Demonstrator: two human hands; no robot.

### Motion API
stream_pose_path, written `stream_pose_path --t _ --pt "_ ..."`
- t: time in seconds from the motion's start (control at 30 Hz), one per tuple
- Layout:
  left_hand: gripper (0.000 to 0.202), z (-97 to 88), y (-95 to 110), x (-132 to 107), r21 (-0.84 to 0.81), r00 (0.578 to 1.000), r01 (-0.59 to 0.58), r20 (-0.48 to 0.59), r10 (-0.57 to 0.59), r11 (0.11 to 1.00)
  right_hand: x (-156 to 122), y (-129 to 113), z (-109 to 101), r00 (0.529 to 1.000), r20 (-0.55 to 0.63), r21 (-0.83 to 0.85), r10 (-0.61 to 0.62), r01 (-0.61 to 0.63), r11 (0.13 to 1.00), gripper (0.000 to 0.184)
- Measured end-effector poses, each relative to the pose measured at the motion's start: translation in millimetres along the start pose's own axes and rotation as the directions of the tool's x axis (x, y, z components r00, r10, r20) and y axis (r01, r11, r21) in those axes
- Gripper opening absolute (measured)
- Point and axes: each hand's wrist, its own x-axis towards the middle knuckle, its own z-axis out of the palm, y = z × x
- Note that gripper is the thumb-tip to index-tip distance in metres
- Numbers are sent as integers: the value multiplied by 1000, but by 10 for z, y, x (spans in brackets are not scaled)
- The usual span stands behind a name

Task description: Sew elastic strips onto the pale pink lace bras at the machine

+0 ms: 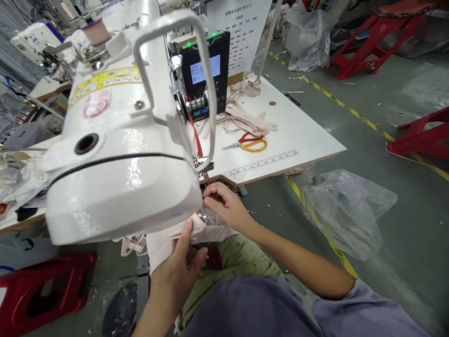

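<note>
A white sewing machine (122, 196) fills the left and middle, its head hiding part of the stitching area. Beneath it lies a pale pink bra (217, 231) with a lace part (211, 217) beside the metal arm. My left hand (175, 271) rests on the pale cloth; its index finger is stretched along it and its thumb stands apart, other fingers hidden. My right hand (228, 208) is close to the presser foot (201, 175), thumb and fingers curled together by the needle area. What lies between those fingertips is too small to tell.
On the white tabletop (308, 135) lie thread snips (250, 142) with red and yellow handles, pale fabric strips (245, 119) and a ruler strip (261, 161). A control panel (206, 75) stands behind. Red stools (45, 290) and a plastic bag (347, 210) are on the floor.
</note>
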Motion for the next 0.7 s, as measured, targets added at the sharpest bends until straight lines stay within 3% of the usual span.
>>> stream_pose_path --t 0.43,0.63,0.7 --pt "60 34 9 35 -13 996 -87 -17 86 996 -150 -134 -32 995 84 -11 -59 60 998 15" --pt "83 111 -23 -34 -69 985 -48 -170 35 996 -195 -175 -43 996 87 -128 -30 41 991 23" --pt "87 142 -25 -48 -91 985 -40 -168 24 995 -211 -174 -28 996 86 -202 -27 44 978 28"
